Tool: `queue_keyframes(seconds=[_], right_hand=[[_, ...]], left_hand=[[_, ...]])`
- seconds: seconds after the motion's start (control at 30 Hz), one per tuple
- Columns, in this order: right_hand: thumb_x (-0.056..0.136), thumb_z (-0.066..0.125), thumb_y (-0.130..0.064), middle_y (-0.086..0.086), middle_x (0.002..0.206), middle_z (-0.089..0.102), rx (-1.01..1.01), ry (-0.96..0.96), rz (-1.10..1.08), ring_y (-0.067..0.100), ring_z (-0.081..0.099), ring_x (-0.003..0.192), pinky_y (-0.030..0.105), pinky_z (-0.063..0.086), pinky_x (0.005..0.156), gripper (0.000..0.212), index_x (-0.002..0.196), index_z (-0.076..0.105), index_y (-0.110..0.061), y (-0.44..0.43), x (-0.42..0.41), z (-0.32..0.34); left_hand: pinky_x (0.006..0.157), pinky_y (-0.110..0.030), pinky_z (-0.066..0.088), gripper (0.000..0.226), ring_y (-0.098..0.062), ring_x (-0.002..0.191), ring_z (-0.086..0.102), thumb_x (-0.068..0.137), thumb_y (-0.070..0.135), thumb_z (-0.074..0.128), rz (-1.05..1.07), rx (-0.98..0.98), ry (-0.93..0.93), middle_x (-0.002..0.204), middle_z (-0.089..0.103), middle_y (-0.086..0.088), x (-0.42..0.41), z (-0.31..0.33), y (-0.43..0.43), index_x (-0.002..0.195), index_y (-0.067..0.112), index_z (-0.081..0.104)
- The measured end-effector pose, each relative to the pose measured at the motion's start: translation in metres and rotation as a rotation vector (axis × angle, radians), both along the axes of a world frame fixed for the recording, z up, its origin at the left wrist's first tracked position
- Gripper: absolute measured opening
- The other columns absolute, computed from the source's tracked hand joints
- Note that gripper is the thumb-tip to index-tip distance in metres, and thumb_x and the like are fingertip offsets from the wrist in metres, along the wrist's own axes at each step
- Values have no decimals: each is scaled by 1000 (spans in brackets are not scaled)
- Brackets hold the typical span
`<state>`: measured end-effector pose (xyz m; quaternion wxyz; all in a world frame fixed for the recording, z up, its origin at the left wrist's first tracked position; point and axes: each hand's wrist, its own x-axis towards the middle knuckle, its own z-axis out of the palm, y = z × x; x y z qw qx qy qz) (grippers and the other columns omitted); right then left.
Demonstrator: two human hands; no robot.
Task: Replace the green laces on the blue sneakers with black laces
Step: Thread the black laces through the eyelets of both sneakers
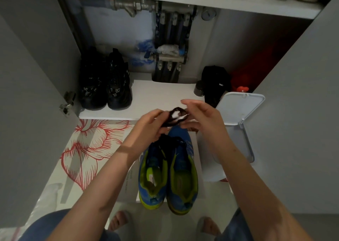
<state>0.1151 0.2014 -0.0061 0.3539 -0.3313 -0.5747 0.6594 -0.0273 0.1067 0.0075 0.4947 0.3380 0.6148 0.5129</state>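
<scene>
- The shelf (157,97) lies just beyond both hands. A pair of black shoes (106,86) stands on it, beyond and left of the left hand.
- The blue sneakers (168,171) sit side by side directly below the hands, toes pointing away. They have lime-green linings and soles. No green lace shows in them, though the forefoot is partly hidden.
- The left hand (152,125) is curled around one end of the bundle. The right hand (203,116) pinches the other end between thumb and fingers.
- The black laces (169,122) are held between the hands as a coiled bundle with a white band (176,115) round it. Loose strands hang down onto the sneakers.
- The step in hand appears to be unwrapping the new laces. The next move likely calls for slipping the band off and separating the strands without knotting them, then finding a tip to thread.
</scene>
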Motion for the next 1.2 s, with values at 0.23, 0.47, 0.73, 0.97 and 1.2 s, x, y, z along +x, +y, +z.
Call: queue_keyframes(seconds=[0.23, 0.47, 0.73, 0.97, 1.2], right_hand=[[84, 45, 18, 15, 133, 53, 282, -670, 281, 25, 49, 124, 27, 38, 105, 56, 136, 46, -4, -6, -16, -41], [95, 49, -6, 20, 115, 64, 132, -570, 531, 23, 63, 94, 27, 49, 85, 18, 104, 64, -6, -26, -39, -32], [100, 37, -8, 17, 88, 68, -309, 157, 245, 30, 70, 83, 32, 57, 67, 25, 97, 60, 2, -6, -25, -9], [91, 40, 11, 15, 109, 66, -223, 206, 389, 24, 65, 101, 28, 54, 84, 34, 116, 59, -1, -6, -29, -9], [83, 43, 16, 1, 126, 57, 133, -425, 133, 28, 57, 110, 10, 47, 75, 52, 124, 58, -12, 10, -25, -37]], left_hand=[[35, -11, 20, 16, -3, 36, 27, 87, 30, 43, 72, 311, -877, 36, 31, 9, -13, 13, 3, 78, 20, 52], [37, -12, 23, 26, -3, 40, 27, 100, 29, 35, 226, 255, -616, 43, 34, 12, -20, 3, 6, 84, 18, 52], [51, -18, 40, 63, -4, 48, 45, 82, 75, 25, -190, -246, 187, 59, 50, 8, -10, -16, -5, 70, 22, 56], [56, -11, 43, 8, 6, 60, 57, 92, 31, 57, -183, -65, 360, 74, 63, 10, -20, -19, -8, 94, 26, 63], [41, -15, 23, 24, -4, 40, 28, 98, 26, 47, 318, -65, -201, 47, 31, 10, -41, -7, -6, 78, 14, 54]])
